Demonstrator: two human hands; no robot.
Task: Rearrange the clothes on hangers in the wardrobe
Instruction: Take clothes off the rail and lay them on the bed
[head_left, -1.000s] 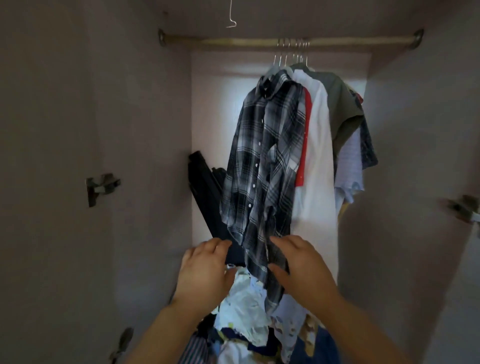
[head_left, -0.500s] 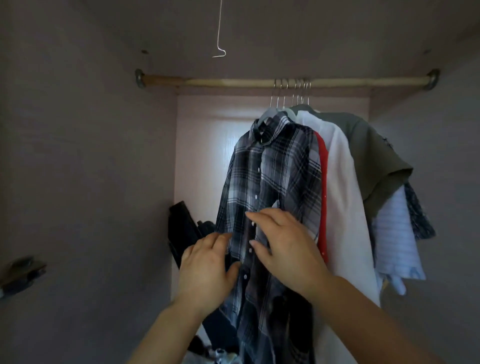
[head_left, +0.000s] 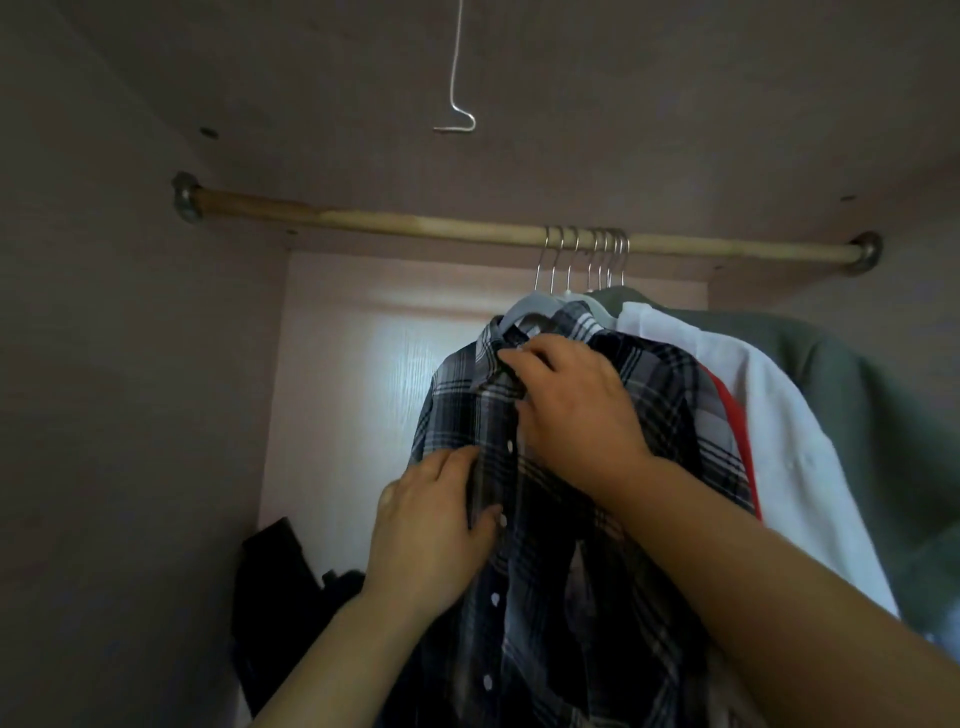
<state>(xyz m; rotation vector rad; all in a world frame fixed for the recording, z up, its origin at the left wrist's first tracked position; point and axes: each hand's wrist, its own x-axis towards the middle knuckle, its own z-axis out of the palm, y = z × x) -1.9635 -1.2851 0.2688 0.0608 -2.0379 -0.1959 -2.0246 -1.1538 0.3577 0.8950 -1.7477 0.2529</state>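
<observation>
The left hand (head_left: 431, 530) and right hand (head_left: 576, 410) both grip the plaid shirt (head_left: 452, 410). The garments hang bunched on the rod (head_left: 415, 226), so spacing them likely remains.

The checked button-up shirt (head_left: 670, 395) pinched by the left hand (head_left: 431, 535) and right hand (head_left: 576, 410) is patterned in navy, grey and white, with white buttons (head_left: 508, 446). Right of the grip, a plain white shirt (head_left: 779, 415) trimmed in red and an olive-green garment (head_left: 872, 415) are seen; above it, a pale tan wooden rod (head_left: 415, 227).
</observation>
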